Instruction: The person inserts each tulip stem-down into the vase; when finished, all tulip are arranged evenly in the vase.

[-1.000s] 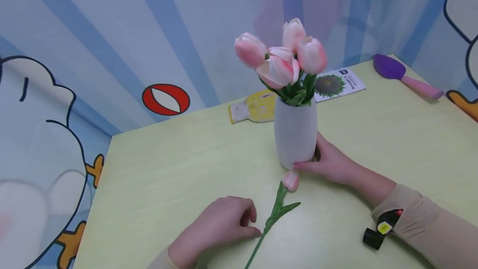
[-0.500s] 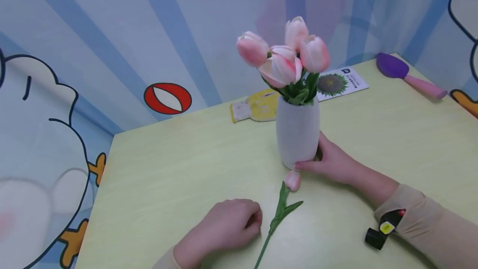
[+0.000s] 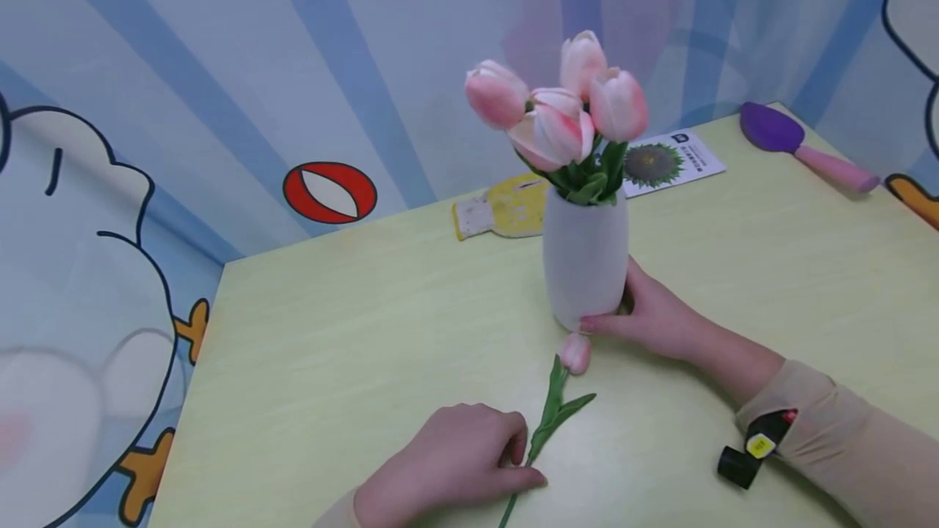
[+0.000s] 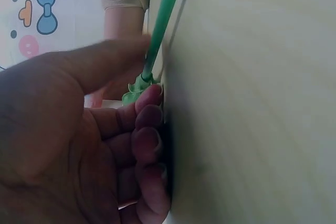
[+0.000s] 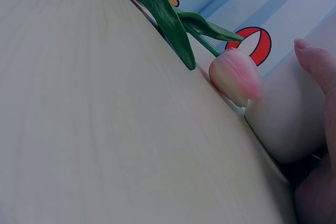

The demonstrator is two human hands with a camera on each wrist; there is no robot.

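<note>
A white vase [image 3: 585,267] stands upright on the table with several pink tulips [image 3: 552,130] in it. My right hand [image 3: 653,316] grips its lower right side, thumb across the front near the base; the other fingers are hidden behind it. In front of the vase lies a single pink tulip [image 3: 575,354] with green leaves [image 3: 550,418], its bloom close to the base. My left hand [image 3: 458,455] is at its stem [image 4: 166,22], fingers bent low by the table and thumb apart from the index finger. The left wrist view shows the stem beside the thumb tip.
Behind the vase lie a yellow flat bottle-shaped piece [image 3: 513,209] and a card with a round green plant picture [image 3: 671,161]. A purple scoop with a pink handle [image 3: 803,145] lies at the back right. Cartoon-printed walls border the table [image 3: 330,332].
My left hand first drew its fingers together beside the stem, then moved right and nearer with thumb and index apart around the stem. The right hand and vase have stayed put.
</note>
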